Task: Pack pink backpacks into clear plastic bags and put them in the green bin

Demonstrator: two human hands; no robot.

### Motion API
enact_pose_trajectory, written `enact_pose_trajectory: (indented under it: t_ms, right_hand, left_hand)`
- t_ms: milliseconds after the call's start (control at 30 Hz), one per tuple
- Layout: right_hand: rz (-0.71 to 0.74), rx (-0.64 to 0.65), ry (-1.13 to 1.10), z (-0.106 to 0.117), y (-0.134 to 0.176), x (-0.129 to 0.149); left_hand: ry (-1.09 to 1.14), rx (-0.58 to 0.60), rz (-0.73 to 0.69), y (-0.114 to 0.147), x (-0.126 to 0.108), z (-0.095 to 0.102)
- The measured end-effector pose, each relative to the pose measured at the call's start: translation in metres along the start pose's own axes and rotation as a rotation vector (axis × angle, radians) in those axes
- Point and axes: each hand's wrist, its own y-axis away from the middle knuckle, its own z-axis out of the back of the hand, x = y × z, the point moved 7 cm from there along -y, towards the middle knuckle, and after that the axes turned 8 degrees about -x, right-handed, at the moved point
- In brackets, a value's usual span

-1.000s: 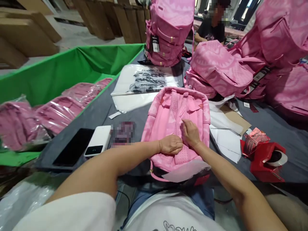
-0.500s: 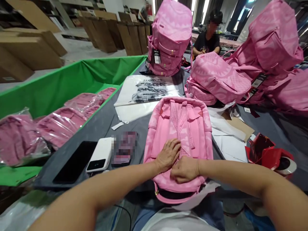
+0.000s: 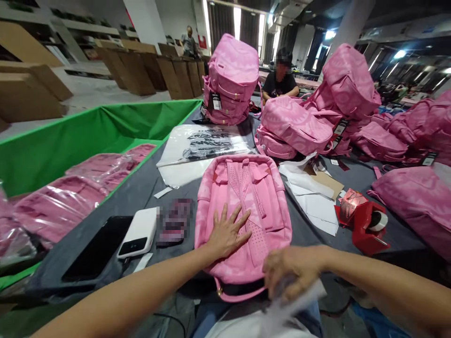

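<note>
A pink patterned backpack (image 3: pixel 273 199) lies on the dark table with its straps and back panel facing up. My left hand (image 3: pixel 227 234) rests flat on that panel, fingers spread. At the lower right corner of the backpack, my right hand (image 3: pixel 292 270) is smeared by motion. Its fingers are closed on a thin white sheet (image 3: pixel 299 305), perhaps paper, which trails below the hand. The handle loop (image 3: pixel 243 296) of the backpack hangs toward me over the table edge.
To the left lie a black phone (image 3: pixel 98 246), a white power bank (image 3: pixel 139 232) and a blurred-out item. A red tape dispenser (image 3: pixel 368 230) and loose papers (image 3: pixel 313 202) are on the right. Pink backpacks (image 3: pixel 234 70) stand behind. A green bin (image 3: pixel 116 117) holds bagged ones. Someone sits opposite.
My left hand has flattened and spread on the backpack. My right hand has moved off the back panel, down and right, and has taken hold of the white sheet. The view has shifted.
</note>
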Motion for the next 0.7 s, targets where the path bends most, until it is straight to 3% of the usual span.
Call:
enact_pose_trajectory:
  t_ms: [67,133,200,267,333,400,500,600,700]
  right_hand:
    - [-0.054,0.044,-0.042,-0.021,0.035,0.012]
    - [-0.158,0.113,-0.037,-0.032,0.057,0.017]
    - [-0.271,0.236,-0.054,-0.025,0.063,0.018]
    - [-0.361,0.368,-0.125,-0.003,0.053,0.020]
    - [-0.392,0.408,-0.148,0.036,0.025,0.016]
    - [-0.369,0.304,-0.038,0.087,-0.016,-0.001]
    - [-0.352,-0.043,0.276,0.179,-0.092,-0.047]
    - [-0.492,-0.436,0.567,0.266,-0.170,-0.103]
    - [-0.577,-0.559,0.633,0.307,-0.257,-0.150]
  left_hand:
    - [-0.020,0.033,-0.102,-0.006,-0.004,0.011]
    - [-0.053,0.036,-0.174,-0.030,-0.007,0.027]
    - [-0.083,-0.022,-0.165,-0.067,-0.006,0.043]
    - [-0.091,-0.106,-0.098,-0.103,-0.001,0.053]
    - [-0.066,-0.144,-0.007,-0.126,0.009,0.048]
    - [-0.007,-0.115,0.077,-0.134,0.020,0.028]
    - [0.070,-0.050,0.091,-0.129,0.027,-0.001]
    - [0.133,-0.083,0.100,-0.122,0.031,-0.005]
    - [0.165,-0.141,0.085,-0.120,0.032,-0.001]
